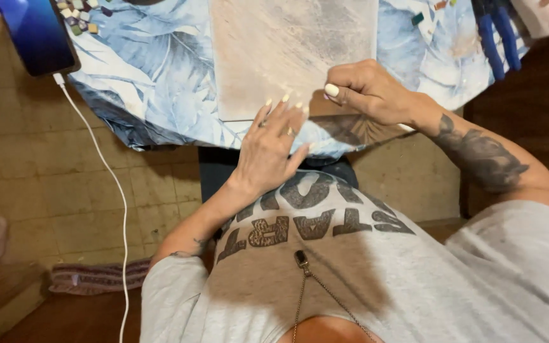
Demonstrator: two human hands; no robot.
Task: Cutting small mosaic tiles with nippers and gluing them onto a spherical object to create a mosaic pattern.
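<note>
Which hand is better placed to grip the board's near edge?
Left, probably. The left hand lies open with fingertips at the near edge of the board. The right hand is curled shut beside the board's near corner.

pale whitewashed rectangular board (287, 51), flat on leaf-patterned tablecloth, near edge

Phone (36, 35) and board (293, 51) cut off above.

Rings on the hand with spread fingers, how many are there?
2, both on the left hand: one ring on a finger toward the left side, one ring on a finger farther right. Others may be hidden.
</note>
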